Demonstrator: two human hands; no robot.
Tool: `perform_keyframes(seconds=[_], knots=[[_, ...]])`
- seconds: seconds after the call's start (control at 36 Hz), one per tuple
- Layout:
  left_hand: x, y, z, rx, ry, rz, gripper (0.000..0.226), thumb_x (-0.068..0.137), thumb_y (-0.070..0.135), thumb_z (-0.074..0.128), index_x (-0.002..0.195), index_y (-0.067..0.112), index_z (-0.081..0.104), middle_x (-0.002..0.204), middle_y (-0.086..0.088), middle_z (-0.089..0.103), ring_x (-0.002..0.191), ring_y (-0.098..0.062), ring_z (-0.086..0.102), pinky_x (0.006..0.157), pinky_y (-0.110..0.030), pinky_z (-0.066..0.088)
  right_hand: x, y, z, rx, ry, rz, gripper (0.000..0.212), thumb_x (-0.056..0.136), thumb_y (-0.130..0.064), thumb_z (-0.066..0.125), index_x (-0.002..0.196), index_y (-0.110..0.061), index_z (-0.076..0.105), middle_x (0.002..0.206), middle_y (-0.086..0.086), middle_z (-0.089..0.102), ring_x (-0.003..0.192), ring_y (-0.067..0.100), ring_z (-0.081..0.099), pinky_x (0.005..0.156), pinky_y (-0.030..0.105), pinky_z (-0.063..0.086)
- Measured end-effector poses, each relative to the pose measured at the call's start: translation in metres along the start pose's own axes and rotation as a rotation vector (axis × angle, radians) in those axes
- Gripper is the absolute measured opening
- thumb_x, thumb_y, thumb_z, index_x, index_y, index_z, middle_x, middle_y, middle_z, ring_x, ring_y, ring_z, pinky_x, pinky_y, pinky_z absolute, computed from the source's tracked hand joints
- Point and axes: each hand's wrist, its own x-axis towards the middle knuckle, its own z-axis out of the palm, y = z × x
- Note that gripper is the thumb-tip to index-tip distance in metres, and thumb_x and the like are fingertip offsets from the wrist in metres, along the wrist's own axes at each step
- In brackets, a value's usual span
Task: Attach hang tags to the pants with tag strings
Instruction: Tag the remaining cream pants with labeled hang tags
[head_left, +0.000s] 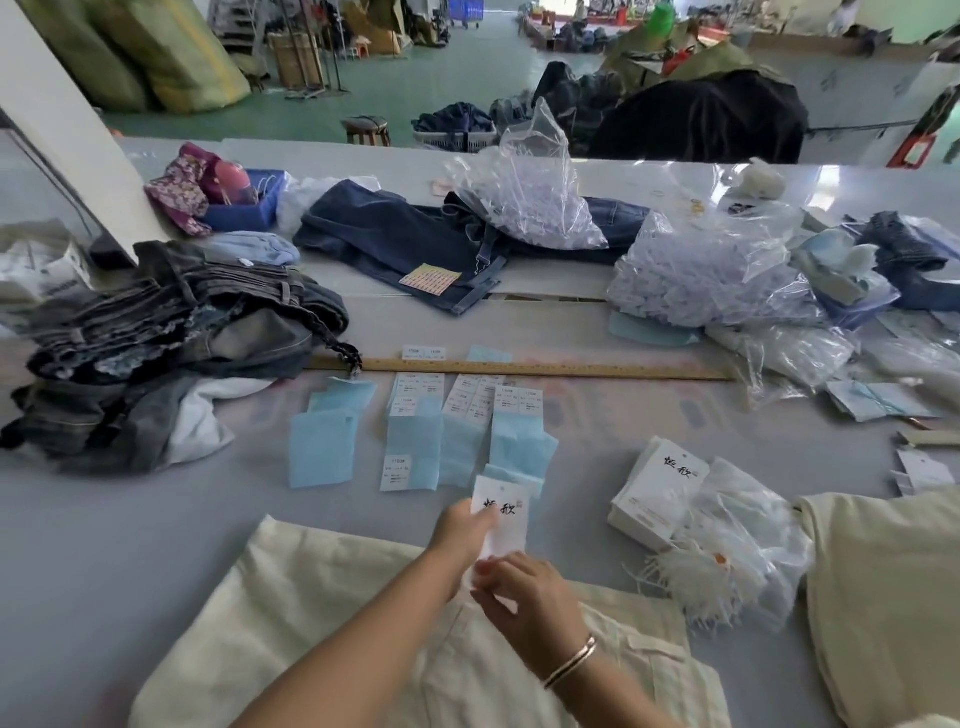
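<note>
Cream pants (363, 639) lay flat on the counter (104, 530) as I held one white hang tag (501, 514) just above their waist. My left hand (462, 527) pinched the tag's left edge; my right hand (524, 587), bracelet at the wrist, curled its fingertips onto the lower end. Both forearms reached forward and converged at the tag. To thread it cleanly, I judged, the punched hole near the top had to stay uncovered, with a tag string drawn from the bundle of tag strings (691, 577) at right.
</note>
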Motion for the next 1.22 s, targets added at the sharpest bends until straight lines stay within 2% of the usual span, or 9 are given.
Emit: perform_keyframes(seconds=[0.08, 0.17, 0.36, 0.53, 0.72, 0.78, 0.89, 1.03, 1.22], knots=[[0.006, -0.004, -0.03, 0.133, 0.093, 0.044, 0.024, 0.097, 0.023, 0.053, 0.111, 0.005, 0.063, 0.111, -0.014, 0.067, 0.094, -0.024, 0.061, 0.075, -0.029, 0.046, 0.015, -0.01, 0.007, 0.01, -0.118, -0.021, 0.015, 0.081, -0.035, 0.064, 0.073, -0.023, 0.067, 0.073, -0.011, 0.068, 0.066, 0.012, 0.064, 0.061, 0.021, 0.05], [0.016, -0.01, -0.061, 0.322, 0.108, 0.084, 0.028, 0.097, 0.024, 0.053, 0.115, 0.006, 0.063, 0.116, -0.013, 0.066, 0.105, -0.027, 0.06, 0.081, -0.029, 0.044, 0.035, -0.009, 0.012, 0.024, -0.169, 0.086, 0.016, 0.084, -0.034, 0.061, 0.077, -0.022, 0.069, 0.076, -0.006, 0.069, 0.069, 0.018, 0.065, 0.059, 0.025, 0.048], [0.044, -0.014, -0.114, 0.717, 0.074, 0.142, 0.034, 0.095, 0.039, 0.052, 0.11, 0.01, 0.064, 0.115, -0.013, 0.066, 0.105, -0.029, 0.06, 0.083, -0.031, 0.043, 0.115, 0.017, 0.029, 0.0, -0.252, 0.229, 0.016, 0.092, -0.023, 0.058, 0.099, -0.016, 0.071, 0.101, 0.003, 0.071, 0.095, 0.025, 0.064, 0.08, 0.033, 0.046], [0.075, -0.001, -0.133, 0.918, 0.031, 0.248, 0.053, 0.092, 0.039, 0.053, 0.136, 0.012, 0.046, 0.144, -0.002, 0.04, 0.127, -0.022, 0.045, 0.103, -0.03, 0.037, 0.186, 0.037, 0.065, -0.206, -0.522, 0.188, 0.033, 0.096, -0.023, 0.049, 0.127, -0.021, 0.059, 0.132, 0.001, 0.057, 0.119, 0.023, 0.054, 0.097, 0.034, 0.045], [0.112, 0.014, -0.134, 1.182, -0.108, 0.378, 0.058, 0.097, 0.041, 0.043, 0.147, 0.013, 0.033, 0.162, 0.004, -0.003, 0.149, -0.017, 0.007, 0.12, -0.036, 0.014, 0.239, 0.054, 0.111, -0.309, -0.579, 0.224, 0.035, 0.097, -0.026, 0.047, 0.131, -0.019, 0.056, 0.136, 0.003, 0.054, 0.118, 0.025, 0.056, 0.097, 0.04, 0.049], [0.122, 0.014, -0.137, 1.251, -0.168, 0.356, 0.061, 0.098, 0.04, 0.043, 0.15, 0.013, 0.027, 0.162, 0.001, -0.005, 0.149, -0.019, 0.006, 0.12, -0.037, 0.013, 0.249, 0.06, 0.122, -0.339, -0.601, 0.231, 0.036, 0.097, -0.026, 0.047, 0.13, -0.017, 0.057, 0.137, 0.004, 0.054, 0.118, 0.026, 0.056, 0.097, 0.04, 0.048], [0.129, 0.012, -0.142, 1.283, -0.194, 0.329, 0.07, 0.097, 0.038, 0.044, 0.155, 0.016, 0.01, 0.162, 0.001, 0.004, 0.148, -0.02, 0.012, 0.118, -0.033, 0.014, 0.263, 0.073, 0.138, -0.363, -0.637, 0.248, 0.036, 0.096, -0.026, 0.049, 0.129, -0.014, 0.056, 0.139, 0.006, 0.05, 0.12, 0.028, 0.053, 0.096, 0.041, 0.048], [0.134, 0.004, -0.141, 1.185, -0.119, 0.373, 0.077, 0.093, 0.034, 0.051, 0.154, 0.018, 0.008, 0.16, 0.003, 0.017, 0.144, -0.02, 0.023, 0.117, -0.031, 0.019, 0.267, 0.081, 0.154, -0.359, -0.671, 0.242, 0.037, 0.093, -0.034, 0.054, 0.13, -0.027, 0.056, 0.133, 0.0, 0.054, 0.119, 0.025, 0.052, 0.094, 0.041, 0.049], [0.137, 0.0, -0.142, 1.172, -0.134, 0.359, 0.077, 0.093, 0.036, 0.051, 0.154, 0.02, 0.007, 0.16, 0.006, 0.014, 0.145, -0.019, 0.022, 0.119, -0.032, 0.018, 0.272, 0.088, 0.156, -0.267, -0.609, 0.354, 0.027, 0.09, -0.042, 0.057, 0.113, -0.033, 0.068, 0.115, -0.001, 0.056, 0.108, 0.023, 0.053, 0.086, 0.036, 0.047]])
